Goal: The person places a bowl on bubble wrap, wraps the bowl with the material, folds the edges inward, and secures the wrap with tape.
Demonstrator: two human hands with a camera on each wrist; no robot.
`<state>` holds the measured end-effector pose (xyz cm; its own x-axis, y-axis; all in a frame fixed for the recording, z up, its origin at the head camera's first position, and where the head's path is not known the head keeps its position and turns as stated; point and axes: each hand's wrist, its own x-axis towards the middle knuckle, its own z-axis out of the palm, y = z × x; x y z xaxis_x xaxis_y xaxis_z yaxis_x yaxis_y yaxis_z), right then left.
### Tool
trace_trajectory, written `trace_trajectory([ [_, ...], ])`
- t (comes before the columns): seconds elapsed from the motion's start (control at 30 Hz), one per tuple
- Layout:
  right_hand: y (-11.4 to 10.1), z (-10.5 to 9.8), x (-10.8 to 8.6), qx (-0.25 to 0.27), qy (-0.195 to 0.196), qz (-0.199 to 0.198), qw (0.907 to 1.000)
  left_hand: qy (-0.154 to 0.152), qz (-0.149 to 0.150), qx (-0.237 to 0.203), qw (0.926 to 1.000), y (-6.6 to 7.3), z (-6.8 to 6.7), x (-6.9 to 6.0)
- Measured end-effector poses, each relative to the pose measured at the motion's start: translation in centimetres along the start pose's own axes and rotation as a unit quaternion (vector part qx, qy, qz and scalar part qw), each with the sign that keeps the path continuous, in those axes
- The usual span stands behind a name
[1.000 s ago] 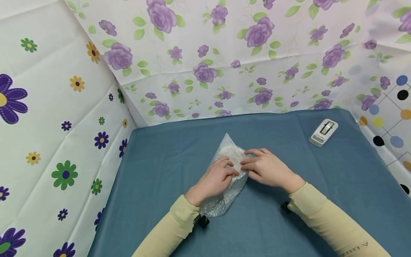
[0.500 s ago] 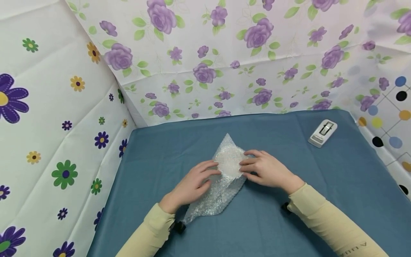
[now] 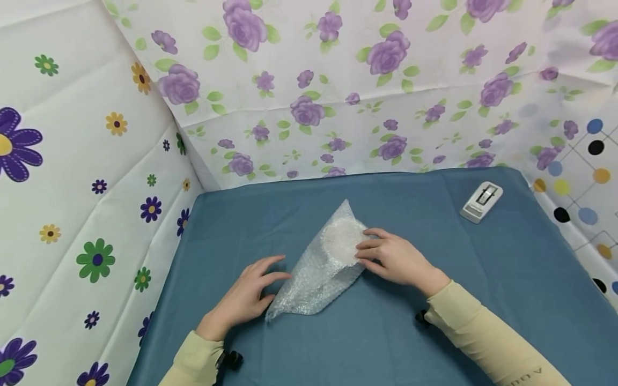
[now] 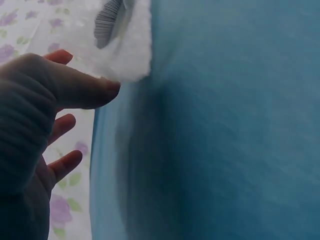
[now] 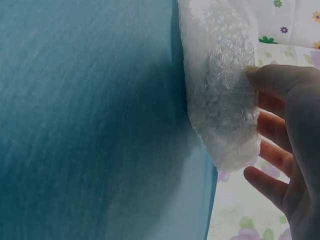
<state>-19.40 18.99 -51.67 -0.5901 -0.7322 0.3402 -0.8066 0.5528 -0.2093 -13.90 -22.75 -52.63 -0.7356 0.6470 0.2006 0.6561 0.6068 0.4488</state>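
Note:
A sheet of bubble wrap (image 3: 309, 281) lies folded around a round, pale thing (image 3: 344, 241) near the middle of the table; the kind of thing inside is hidden. One pointed corner sticks up at the back, another trails to the front left. My right hand (image 3: 393, 259) holds the right side of the wrapped thing, thumb and fingertips against the bubble wrap (image 5: 222, 85). To the left, my left hand (image 3: 243, 295) hovers with spread, loosely bent fingers beside the trailing corner, holding nothing. A grey, finely lined patch (image 4: 107, 24) shows at the wrap's near end in the left wrist view.
A grey-white tape dispenser or similar handheld device (image 3: 482, 201) with a dark slot lies at the back right of the blue tablecloth (image 3: 415, 343). Flower-patterned sheets (image 3: 309, 69) stand behind and to the left, a dotted one at the right.
My left hand has come off the top of the bubble wrap and moved left and toward the front. The wrap's left corner now lies spread out. My right hand has stayed on the right side.

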Motion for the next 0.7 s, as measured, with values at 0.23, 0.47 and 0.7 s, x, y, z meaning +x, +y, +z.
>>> trace_trajectory([
  [0.23, -0.3, 0.1, 0.0, 0.007, -0.001, 0.018, 0.9998, -0.012, 0.04, 0.029, 0.9987, -0.3, 0.0, -1.3],
  [0.47, -0.5, 0.0, 0.0, 0.016, 0.005, 0.018, 0.9997, -0.021, 0.049, 0.037, 0.9979, -0.8, 0.0, -1.6],
  [0.7, -0.7, -0.1, -0.1, 0.014, 0.007, 0.021, 0.9997, -0.011, 0.037, 0.015, 0.9992, -0.6, -0.4, -1.5],
])
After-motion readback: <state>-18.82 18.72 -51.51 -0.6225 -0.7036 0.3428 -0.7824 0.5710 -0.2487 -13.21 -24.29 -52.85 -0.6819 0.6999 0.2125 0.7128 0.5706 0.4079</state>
